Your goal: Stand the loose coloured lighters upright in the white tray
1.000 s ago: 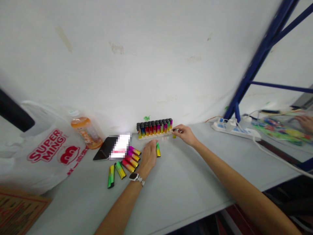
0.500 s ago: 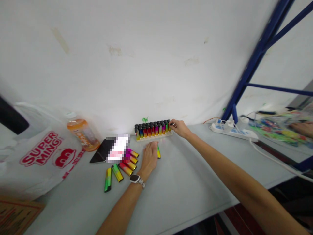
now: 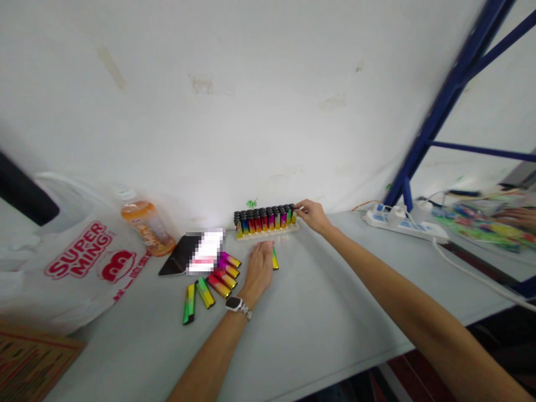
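A tray (image 3: pixel 268 234) by the wall holds several upright lighters (image 3: pixel 265 221) with black tops and bright bodies. At its right end, the fingertips of my right hand (image 3: pixel 314 215) touch a lighter at the top; the fingers are pinched together. My left hand (image 3: pixel 259 267), with a watch on the wrist, rests on the table in front of the tray, its fingers pressed together. What lies under it is hidden. A yellow-green lighter (image 3: pixel 275 258) lies just right of it. To its left lie several loose lighters (image 3: pixel 219 285), pink, red and green with yellow.
On the left are a plastic bag (image 3: pixel 84 273), an orange bottle (image 3: pixel 148 228), a dark phone (image 3: pixel 180 255) and a cardboard box (image 3: pixel 37 357). A power strip (image 3: pixel 406 226), its cable and a blue frame (image 3: pixel 435 111) stand right. Another person's hand (image 3: pixel 517 216) is at the far right.
The view has shifted slightly, moving everything a little to the right. My right hand stays at the tray's right end, its fingertips now at the top of the end lighter. My left hand keeps its place.
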### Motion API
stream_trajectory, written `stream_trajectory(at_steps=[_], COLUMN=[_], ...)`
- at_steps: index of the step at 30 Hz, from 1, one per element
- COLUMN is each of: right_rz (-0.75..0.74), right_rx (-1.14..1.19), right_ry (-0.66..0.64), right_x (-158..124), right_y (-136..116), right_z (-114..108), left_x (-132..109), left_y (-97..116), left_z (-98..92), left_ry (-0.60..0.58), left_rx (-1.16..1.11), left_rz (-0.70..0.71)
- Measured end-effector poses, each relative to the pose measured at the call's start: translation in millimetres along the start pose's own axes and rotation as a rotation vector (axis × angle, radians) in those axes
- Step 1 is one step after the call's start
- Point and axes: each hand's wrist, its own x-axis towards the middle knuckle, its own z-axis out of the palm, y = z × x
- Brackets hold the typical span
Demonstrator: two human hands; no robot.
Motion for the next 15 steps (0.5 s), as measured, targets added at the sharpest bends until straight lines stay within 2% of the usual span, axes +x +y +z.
stream_trajectory(at_steps=[4,8,12,15], right_rz=[-0.027,-0.016,0.002,-0.043], right_rx=[-0.002,0.062,0.129,0.037], right_ry=[-0.121,-0.176,-0.205,-0.194], right_x=[9.3,13.7,14.1,8.9], right_y=[1.6,5.7,9.7,9.1], right_z=[-13.1,-20.9,-17.6,-10.1], left_x=[-0.5,-0.8,-0.9,-0.8], left_y=[2.4,3.4,3.5,3.9], left_z=[-1.4,-2.3,-2.3,-2.2], left_ry=[-0.001,-0.002,0.001,-0.002], left_rx=[0.02,0.029,0.024,0.026], left_rz=[0.001,0.006,0.008,0.005])
